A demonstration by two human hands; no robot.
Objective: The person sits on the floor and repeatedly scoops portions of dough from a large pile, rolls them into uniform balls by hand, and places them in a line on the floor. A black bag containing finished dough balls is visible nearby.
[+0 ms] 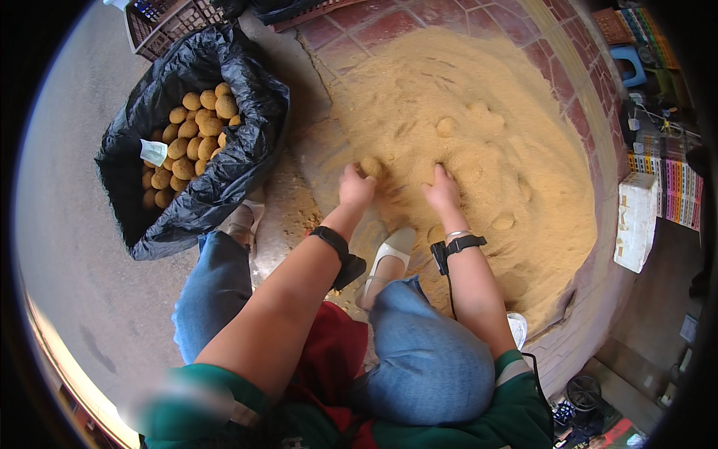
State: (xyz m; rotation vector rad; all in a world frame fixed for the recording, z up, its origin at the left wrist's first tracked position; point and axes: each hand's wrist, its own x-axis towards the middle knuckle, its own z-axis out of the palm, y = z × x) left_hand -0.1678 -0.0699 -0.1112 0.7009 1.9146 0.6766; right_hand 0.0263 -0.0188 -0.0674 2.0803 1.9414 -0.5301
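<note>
My left hand (357,186) has its fingers and thumb around a husk-coated egg (371,166), low over a wide heap of tan, sawdust-like husk (415,101). The fingertips of my right hand (443,191) dip into the heap, so whatever they touch is hidden. Several similar coated rounds lie partly buried nearby, one egg-shaped lump (446,127) beyond my hands and another lump (503,220) to the right. To the left, a container lined with a black plastic bag (252,112) holds many brown coated eggs (211,127), with a slip of paper (153,152) on top.
Plastic crates (162,28) stand behind the bag. Red paving tiles (387,28) border the heap. On the right are a white foam box (635,221), stacked colourful packages (673,179) and a blue plastic stool (629,64). My shoe (395,247) rests at the heap's near edge.
</note>
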